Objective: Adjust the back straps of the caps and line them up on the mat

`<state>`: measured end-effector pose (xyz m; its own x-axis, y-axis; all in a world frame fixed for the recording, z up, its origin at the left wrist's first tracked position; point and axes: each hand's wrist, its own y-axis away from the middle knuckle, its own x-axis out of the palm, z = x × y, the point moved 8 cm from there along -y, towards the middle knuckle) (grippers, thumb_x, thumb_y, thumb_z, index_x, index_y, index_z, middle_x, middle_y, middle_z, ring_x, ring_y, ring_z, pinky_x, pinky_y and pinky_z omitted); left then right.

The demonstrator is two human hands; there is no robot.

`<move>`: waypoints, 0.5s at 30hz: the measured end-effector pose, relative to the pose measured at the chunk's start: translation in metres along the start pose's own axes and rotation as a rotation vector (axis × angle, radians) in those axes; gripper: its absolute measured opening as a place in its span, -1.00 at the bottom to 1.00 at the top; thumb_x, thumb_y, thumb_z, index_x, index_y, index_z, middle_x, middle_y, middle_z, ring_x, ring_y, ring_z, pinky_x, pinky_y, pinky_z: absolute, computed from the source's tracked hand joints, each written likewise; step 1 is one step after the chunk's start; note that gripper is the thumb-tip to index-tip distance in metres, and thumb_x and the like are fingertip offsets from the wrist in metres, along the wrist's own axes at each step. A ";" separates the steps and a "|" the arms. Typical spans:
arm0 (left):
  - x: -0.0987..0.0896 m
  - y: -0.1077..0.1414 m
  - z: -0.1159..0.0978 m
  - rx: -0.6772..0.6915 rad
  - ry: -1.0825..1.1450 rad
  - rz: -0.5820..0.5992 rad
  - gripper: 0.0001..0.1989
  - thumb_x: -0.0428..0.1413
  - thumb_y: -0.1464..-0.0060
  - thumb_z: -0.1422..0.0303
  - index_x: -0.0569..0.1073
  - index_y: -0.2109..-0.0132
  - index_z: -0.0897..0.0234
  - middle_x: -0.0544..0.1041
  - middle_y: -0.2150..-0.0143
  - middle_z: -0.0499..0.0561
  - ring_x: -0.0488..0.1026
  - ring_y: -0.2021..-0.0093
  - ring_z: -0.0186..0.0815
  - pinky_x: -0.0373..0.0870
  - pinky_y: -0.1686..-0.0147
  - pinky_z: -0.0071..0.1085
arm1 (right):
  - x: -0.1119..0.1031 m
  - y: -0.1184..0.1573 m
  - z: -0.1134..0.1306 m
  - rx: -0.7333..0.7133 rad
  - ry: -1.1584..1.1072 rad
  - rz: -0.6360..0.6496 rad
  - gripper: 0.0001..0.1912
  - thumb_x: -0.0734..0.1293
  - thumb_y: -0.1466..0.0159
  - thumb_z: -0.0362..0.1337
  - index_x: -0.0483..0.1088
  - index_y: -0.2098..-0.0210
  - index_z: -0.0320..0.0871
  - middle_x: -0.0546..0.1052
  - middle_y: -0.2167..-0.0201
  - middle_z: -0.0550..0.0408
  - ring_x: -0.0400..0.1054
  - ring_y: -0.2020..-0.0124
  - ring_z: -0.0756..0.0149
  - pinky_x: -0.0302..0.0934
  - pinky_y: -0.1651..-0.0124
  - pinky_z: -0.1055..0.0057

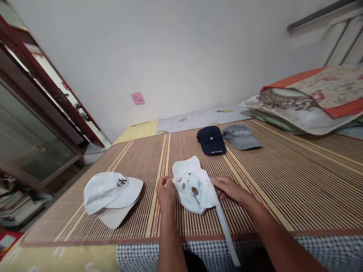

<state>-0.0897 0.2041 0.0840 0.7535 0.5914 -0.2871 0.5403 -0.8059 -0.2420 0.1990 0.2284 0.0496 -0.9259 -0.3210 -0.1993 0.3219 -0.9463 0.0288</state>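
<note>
A pale, whitish cap [188, 192] lies on the striped mat between my hands, its inside partly showing and a long strap hanging toward the front edge. My left hand [165, 189] is at the cap's left side, fingers curled; whether they grip its edge is unclear. On the right, my right hand [228, 187] has its thumb and fingers closed on the cap's rim. To the left, a white cap [106, 190] with dark letters rests on another cap with a beige brim [117, 219]. Farther back sit a navy cap [212, 139] and a grey cap [241, 136], side by side.
The striped mat [136, 162] covers the bed. Pillows [300, 105] and an orange-edged floral cloth [334, 85] are piled at the back right. A pink note [138, 98] is on the wall. A glass-paned door [31, 139] and books [17, 206] are at left.
</note>
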 end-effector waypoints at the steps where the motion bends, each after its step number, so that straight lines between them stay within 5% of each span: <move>1: 0.003 0.000 0.006 -0.028 0.014 0.028 -0.82 0.06 -0.10 0.29 0.50 0.21 0.24 0.61 0.24 0.07 0.58 0.14 -0.11 0.49 0.06 -0.19 | -0.004 0.000 0.006 -0.042 0.015 -0.084 -0.51 0.32 -0.27 0.17 0.48 0.30 -0.18 0.62 0.37 -0.07 0.55 0.33 0.10 0.44 0.29 0.22; 5: 0.020 0.002 0.019 -0.097 0.046 0.123 -0.73 0.16 -0.07 0.24 0.52 0.14 0.33 0.62 0.29 0.12 0.59 0.26 -0.13 0.52 0.19 -0.22 | -0.001 0.011 0.052 -0.316 0.116 -0.348 -0.67 0.33 -0.35 -0.08 0.43 -0.02 -0.11 0.50 -0.16 -0.18 0.33 -0.26 0.01 0.16 -0.34 0.03; 8: 0.031 0.003 0.016 -0.101 0.064 0.155 -0.72 0.17 0.03 0.43 0.54 0.11 0.32 0.66 0.20 0.16 0.61 0.18 -0.15 0.51 0.08 -0.22 | 0.036 0.019 0.094 -0.592 0.358 -0.221 -0.70 0.15 -0.47 -0.26 0.44 -0.07 -0.10 0.53 -0.10 -0.14 0.38 -0.20 0.10 0.20 -0.30 0.13; 11: 0.039 0.005 0.008 -0.081 0.089 0.185 -0.66 0.12 0.15 0.56 0.60 0.17 0.28 0.68 0.14 0.13 0.61 0.06 -0.15 0.46 -0.06 -0.22 | 0.067 0.003 0.090 -0.450 0.619 0.006 -0.58 0.05 -0.44 -0.46 0.44 -0.10 -0.16 0.54 -0.09 -0.13 0.44 -0.12 0.19 0.27 -0.20 0.27; 15: 0.047 0.011 0.001 -0.093 0.127 0.236 -0.68 0.07 0.17 0.54 0.66 0.30 0.26 0.71 0.28 0.10 0.62 0.22 -0.16 0.51 0.08 -0.23 | 0.081 -0.018 0.065 -0.277 0.787 0.095 -0.59 0.10 -0.34 -0.57 0.51 0.03 -0.27 0.58 -0.01 -0.24 0.46 -0.04 0.07 0.28 -0.08 0.23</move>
<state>-0.0487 0.2230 0.0668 0.9004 0.3837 -0.2052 0.3719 -0.9234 -0.0947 0.1057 0.2176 0.0964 -0.5172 -0.1812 -0.8365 0.5235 -0.8401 -0.1417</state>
